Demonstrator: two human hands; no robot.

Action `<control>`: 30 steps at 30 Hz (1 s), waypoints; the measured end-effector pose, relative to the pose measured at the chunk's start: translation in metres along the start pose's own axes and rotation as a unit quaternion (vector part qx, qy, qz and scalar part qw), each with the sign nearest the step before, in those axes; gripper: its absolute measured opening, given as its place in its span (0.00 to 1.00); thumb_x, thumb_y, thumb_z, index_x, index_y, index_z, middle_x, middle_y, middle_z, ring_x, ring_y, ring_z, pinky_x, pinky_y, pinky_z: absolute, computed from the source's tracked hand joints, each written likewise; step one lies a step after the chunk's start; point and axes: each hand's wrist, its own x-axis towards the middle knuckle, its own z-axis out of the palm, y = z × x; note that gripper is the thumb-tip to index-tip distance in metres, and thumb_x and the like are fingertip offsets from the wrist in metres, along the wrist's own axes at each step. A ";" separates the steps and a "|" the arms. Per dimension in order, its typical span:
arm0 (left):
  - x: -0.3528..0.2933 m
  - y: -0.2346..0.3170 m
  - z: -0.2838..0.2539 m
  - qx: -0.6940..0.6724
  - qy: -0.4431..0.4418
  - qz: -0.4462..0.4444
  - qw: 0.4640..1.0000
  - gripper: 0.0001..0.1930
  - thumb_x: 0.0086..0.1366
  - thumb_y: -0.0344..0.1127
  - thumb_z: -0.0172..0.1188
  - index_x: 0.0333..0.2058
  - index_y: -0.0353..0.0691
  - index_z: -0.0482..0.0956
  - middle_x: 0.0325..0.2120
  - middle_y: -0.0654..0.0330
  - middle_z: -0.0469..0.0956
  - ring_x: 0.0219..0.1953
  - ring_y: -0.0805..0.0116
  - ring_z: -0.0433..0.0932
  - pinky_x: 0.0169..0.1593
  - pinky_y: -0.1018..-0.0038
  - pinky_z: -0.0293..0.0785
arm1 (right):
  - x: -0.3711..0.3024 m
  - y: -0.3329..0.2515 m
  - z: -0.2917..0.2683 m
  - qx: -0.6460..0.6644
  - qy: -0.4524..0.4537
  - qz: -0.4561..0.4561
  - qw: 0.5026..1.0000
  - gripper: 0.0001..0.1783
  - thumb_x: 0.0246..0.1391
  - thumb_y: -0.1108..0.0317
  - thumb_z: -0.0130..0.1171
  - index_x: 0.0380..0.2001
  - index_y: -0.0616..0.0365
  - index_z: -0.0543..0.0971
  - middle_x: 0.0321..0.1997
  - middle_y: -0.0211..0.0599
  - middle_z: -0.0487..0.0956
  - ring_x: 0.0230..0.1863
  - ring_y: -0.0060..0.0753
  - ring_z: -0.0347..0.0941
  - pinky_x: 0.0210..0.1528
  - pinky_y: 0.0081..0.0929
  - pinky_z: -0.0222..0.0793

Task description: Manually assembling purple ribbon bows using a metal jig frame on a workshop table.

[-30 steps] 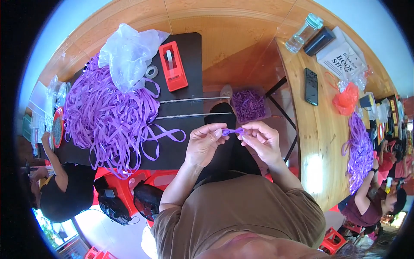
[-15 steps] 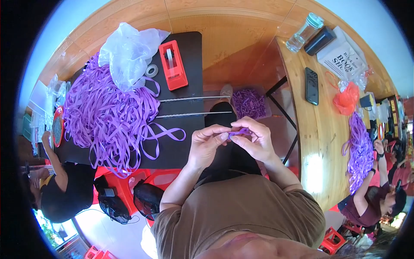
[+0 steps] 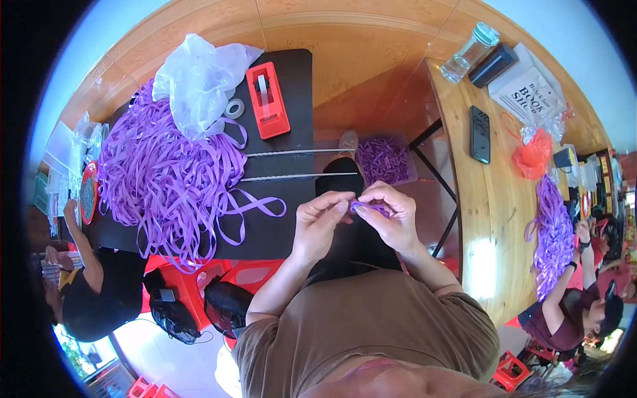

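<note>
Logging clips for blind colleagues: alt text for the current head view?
A person's right hand holds a small purple ribbon piece, the left hand close beside it. Heaped purple ribbon and a red plastic tape dispenser lie on a black table, left.

Dark printed lettering, a smaller line above larger capitals, stands on the pale grey bag [image 3: 524, 91] on the wooden table [image 3: 474, 205]. Marks on the black smartphone [image 3: 480, 139] and red tape dispenser [image 3: 277, 106] are too small to read.
</note>
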 end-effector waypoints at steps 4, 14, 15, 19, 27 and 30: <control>0.000 -0.002 -0.002 -0.023 -0.045 0.020 0.999 0.12 0.59 0.18 0.56 0.42 0.34 0.80 0.36 0.60 0.76 0.37 0.76 0.74 0.41 0.81 0.71 | -0.002 0.002 -0.003 -0.008 0.000 -0.003 1.000 0.09 0.47 0.86 0.59 0.34 0.67 0.77 0.34 0.37 0.74 0.34 0.21 0.71 0.36 0.16 0.67; -0.001 0.001 0.003 0.036 -0.042 0.062 0.997 0.11 0.57 0.16 0.57 0.39 0.33 0.80 0.35 0.59 0.76 0.38 0.76 0.74 0.44 0.80 0.70 | -0.006 0.003 -0.004 0.012 -0.002 -0.006 1.000 0.08 0.49 0.84 0.57 0.35 0.68 0.77 0.35 0.37 0.73 0.33 0.21 0.71 0.35 0.16 0.66; -0.001 0.001 0.003 0.036 -0.041 0.062 0.997 0.11 0.57 0.16 0.57 0.39 0.33 0.80 0.35 0.59 0.76 0.38 0.76 0.74 0.44 0.80 0.70 | -0.007 0.004 -0.005 0.007 -0.008 -0.011 1.000 0.08 0.49 0.85 0.57 0.35 0.68 0.77 0.35 0.39 0.74 0.33 0.23 0.72 0.35 0.17 0.69; -0.001 0.000 0.003 0.065 -0.042 0.089 0.993 0.11 0.57 0.15 0.57 0.38 0.33 0.80 0.35 0.59 0.76 0.38 0.76 0.74 0.44 0.81 0.70 | -0.006 0.002 -0.002 0.000 -0.005 -0.006 1.000 0.08 0.49 0.85 0.57 0.35 0.68 0.77 0.35 0.39 0.73 0.33 0.23 0.72 0.35 0.17 0.69; -0.001 -0.003 0.002 0.047 -0.040 0.074 0.995 0.11 0.57 0.15 0.57 0.38 0.33 0.80 0.35 0.59 0.76 0.37 0.76 0.74 0.44 0.80 0.71 | -0.004 -0.005 0.003 -0.037 0.014 -0.007 0.999 0.05 0.48 0.84 0.58 0.29 0.66 0.75 0.31 0.31 0.72 0.30 0.13 0.66 0.31 0.12 0.60; -0.001 -0.004 0.001 -0.005 -0.047 0.048 0.998 0.12 0.57 0.15 0.56 0.39 0.32 0.80 0.34 0.60 0.76 0.38 0.75 0.74 0.44 0.80 0.71 | -0.007 0.001 -0.003 -0.034 0.004 0.003 0.999 0.06 0.48 0.85 0.56 0.32 0.68 0.75 0.34 0.37 0.73 0.33 0.21 0.70 0.34 0.16 0.67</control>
